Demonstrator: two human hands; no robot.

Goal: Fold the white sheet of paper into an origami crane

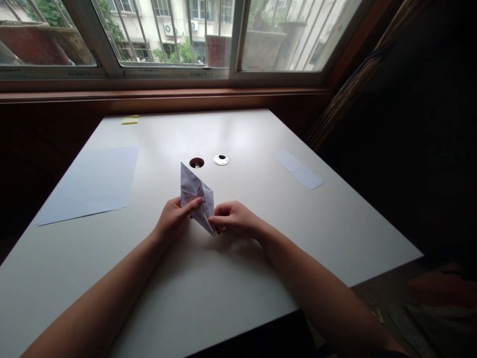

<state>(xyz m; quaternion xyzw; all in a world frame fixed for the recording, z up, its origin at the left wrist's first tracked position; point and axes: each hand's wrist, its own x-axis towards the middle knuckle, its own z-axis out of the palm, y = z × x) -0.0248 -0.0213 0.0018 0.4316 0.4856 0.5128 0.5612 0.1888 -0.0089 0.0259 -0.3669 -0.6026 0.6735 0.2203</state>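
Observation:
A piece of folded white paper [193, 184], creased into a long pointed diamond shape, is held up over the middle of the table. My left hand [175, 215] grips its left side, the thumb lying across the front and the other fingers mostly hidden behind. With thumb and forefinger, my right hand [233, 218] pinches the lower right edge near the bottom point. One tip of the paper points up and away from me, the other down toward me.
On the white table [261, 278], large paper sheets [89, 181] lie at left and a paper strip [299, 170] at right. Yellow sticky notes [130, 120] sit at the far edge. Beyond the paper are a round cable hole [197, 162] and its cover [221, 159]. A window [171, 40] stands behind.

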